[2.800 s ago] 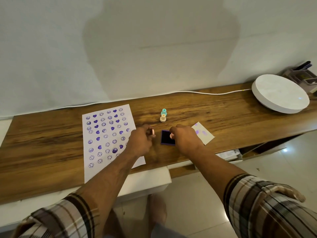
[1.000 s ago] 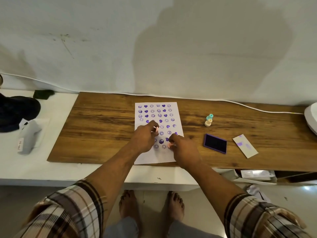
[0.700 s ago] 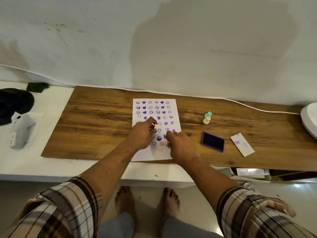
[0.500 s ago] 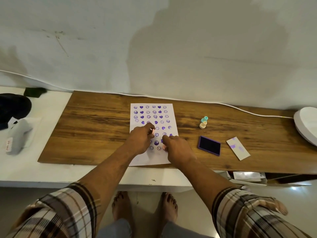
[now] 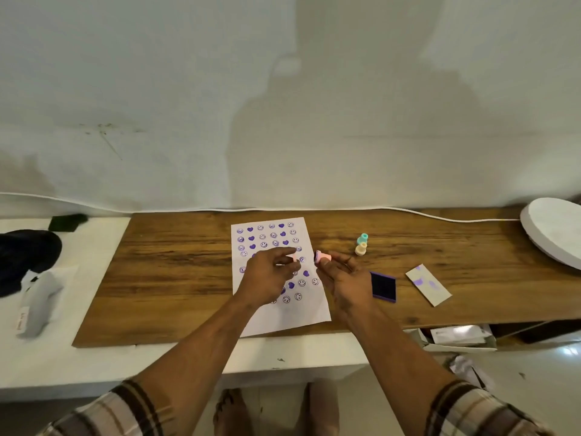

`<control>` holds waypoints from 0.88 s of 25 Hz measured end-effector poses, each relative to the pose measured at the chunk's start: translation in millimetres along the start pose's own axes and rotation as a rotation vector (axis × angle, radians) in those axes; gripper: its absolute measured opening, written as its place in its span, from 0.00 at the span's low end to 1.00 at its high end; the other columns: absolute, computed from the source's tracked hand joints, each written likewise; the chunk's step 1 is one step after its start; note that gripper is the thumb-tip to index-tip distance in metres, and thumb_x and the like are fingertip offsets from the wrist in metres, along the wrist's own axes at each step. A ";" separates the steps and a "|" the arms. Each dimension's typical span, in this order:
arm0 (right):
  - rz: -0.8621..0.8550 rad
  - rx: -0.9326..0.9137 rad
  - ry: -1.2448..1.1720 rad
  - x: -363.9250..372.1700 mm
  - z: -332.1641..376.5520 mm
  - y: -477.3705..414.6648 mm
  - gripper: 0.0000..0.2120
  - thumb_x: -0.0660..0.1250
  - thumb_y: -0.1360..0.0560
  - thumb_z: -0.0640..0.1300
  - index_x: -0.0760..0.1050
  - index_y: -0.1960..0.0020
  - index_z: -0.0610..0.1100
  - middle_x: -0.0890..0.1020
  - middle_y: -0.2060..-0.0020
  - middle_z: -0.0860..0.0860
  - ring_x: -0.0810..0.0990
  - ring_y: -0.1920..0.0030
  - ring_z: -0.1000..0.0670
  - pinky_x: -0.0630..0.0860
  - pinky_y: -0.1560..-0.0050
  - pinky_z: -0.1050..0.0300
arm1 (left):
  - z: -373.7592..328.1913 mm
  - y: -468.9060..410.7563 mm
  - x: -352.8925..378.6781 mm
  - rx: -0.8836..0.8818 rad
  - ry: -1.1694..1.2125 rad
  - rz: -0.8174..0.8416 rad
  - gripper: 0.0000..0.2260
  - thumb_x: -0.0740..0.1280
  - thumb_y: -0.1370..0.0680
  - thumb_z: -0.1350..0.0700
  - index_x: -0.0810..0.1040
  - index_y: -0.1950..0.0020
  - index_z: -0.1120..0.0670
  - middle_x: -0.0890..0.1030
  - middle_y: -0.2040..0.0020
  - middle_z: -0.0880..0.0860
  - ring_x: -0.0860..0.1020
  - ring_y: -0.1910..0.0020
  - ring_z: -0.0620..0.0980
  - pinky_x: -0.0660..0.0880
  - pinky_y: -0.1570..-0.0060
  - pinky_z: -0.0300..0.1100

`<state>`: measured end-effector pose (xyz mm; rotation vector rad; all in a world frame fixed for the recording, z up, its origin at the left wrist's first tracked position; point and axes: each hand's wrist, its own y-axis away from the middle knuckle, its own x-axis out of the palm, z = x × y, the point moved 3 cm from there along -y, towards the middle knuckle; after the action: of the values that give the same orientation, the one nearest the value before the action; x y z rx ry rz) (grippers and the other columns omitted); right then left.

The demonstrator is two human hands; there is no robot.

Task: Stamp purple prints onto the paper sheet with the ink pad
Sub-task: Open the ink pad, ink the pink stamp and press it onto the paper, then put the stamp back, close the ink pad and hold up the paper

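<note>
A white paper sheet (image 5: 309,313) covered with several purple hearts and smiley prints lies on the wooden tabletop (image 5: 176,278). My left hand (image 5: 270,276) hovers over the sheet's middle, pinching a small pink stamp (image 5: 294,258). My right hand (image 5: 344,278) is raised beside the sheet's right edge and holds a second pink stamp (image 5: 322,256) tilted sideways, its face off the paper. The purple ink pad (image 5: 383,286) lies open just right of my right hand.
Two more stamps, teal (image 5: 363,238) and cream (image 5: 361,248), stand behind the pad. The pad's stained lid (image 5: 428,285) lies to the right. A white round disc (image 5: 553,234) sits far right, a cable (image 5: 440,217) runs along the wall, and a dark object (image 5: 28,256) lies left.
My right hand has lifted its stamp off the lower part of the sheet and turned it sideways. My left hand has risen slightly over the paper. The camera view shifted.
</note>
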<state>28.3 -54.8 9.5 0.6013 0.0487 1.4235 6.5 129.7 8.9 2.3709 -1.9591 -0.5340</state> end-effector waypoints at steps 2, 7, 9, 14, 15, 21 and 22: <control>0.043 -0.040 0.000 2.4 14.6 6.1 0.15 0.77 0.28 0.32 0.80 0.42 0.36 0.89 0.51 0.42 0.88 0.48 0.41 0.84 0.43 0.44 | -14.5 3.1 10.0 -0.011 0.055 0.043 0.15 0.76 0.25 0.59 0.84 0.38 0.51 0.87 0.47 0.53 0.87 0.54 0.48 0.83 0.46 0.48; 0.098 -0.126 0.107 -6.6 35.8 12.2 0.16 0.77 0.27 0.32 0.80 0.41 0.37 0.87 0.46 0.40 0.87 0.45 0.41 0.83 0.43 0.42 | -37.3 9.0 28.5 0.015 0.085 0.035 0.13 0.77 0.26 0.58 0.86 0.42 0.49 0.88 0.52 0.50 0.87 0.59 0.46 0.78 0.67 0.33; 0.118 -0.145 0.168 -11.2 40.3 11.6 0.14 0.76 0.27 0.33 0.82 0.42 0.40 0.88 0.47 0.43 0.87 0.46 0.43 0.84 0.44 0.44 | -41.3 10.3 34.3 0.031 0.093 0.020 0.12 0.77 0.26 0.58 0.87 0.44 0.48 0.88 0.53 0.50 0.87 0.58 0.48 0.81 0.58 0.38; 0.171 -0.203 0.234 -18.1 48.2 10.0 0.12 0.74 0.25 0.29 0.81 0.43 0.38 0.89 0.51 0.47 0.88 0.50 0.47 0.84 0.54 0.56 | -45.4 9.0 42.8 0.073 0.091 0.033 0.10 0.78 0.26 0.56 0.87 0.50 0.41 0.88 0.54 0.47 0.87 0.54 0.48 0.84 0.50 0.45; 0.182 -0.215 0.256 -19.7 49.7 9.5 0.12 0.73 0.25 0.29 0.81 0.43 0.37 0.89 0.51 0.47 0.88 0.50 0.48 0.84 0.55 0.57 | -45.7 8.6 43.8 0.077 0.077 0.038 0.10 0.78 0.26 0.55 0.87 0.50 0.41 0.88 0.54 0.47 0.87 0.54 0.47 0.84 0.50 0.45; 0.213 -0.156 0.367 -34.6 57.0 1.6 0.11 0.76 0.26 0.33 0.83 0.44 0.40 0.88 0.49 0.44 0.88 0.47 0.46 0.85 0.47 0.47 | -52.3 6.3 51.2 0.072 -0.049 0.053 0.11 0.78 0.26 0.53 0.87 0.44 0.48 0.88 0.53 0.46 0.86 0.55 0.46 0.81 0.51 0.41; 0.213 -0.132 0.366 -37.0 57.4 -0.4 0.10 0.76 0.26 0.34 0.83 0.44 0.39 0.89 0.50 0.44 0.88 0.48 0.46 0.85 0.47 0.47 | -53.4 5.8 52.7 0.082 -0.070 0.050 0.11 0.78 0.26 0.53 0.87 0.45 0.47 0.88 0.55 0.44 0.85 0.56 0.44 0.80 0.52 0.40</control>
<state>44.1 -110.0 46.4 0.2369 0.1837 1.7156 23.6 67.4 47.5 2.3739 -2.1032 -0.5520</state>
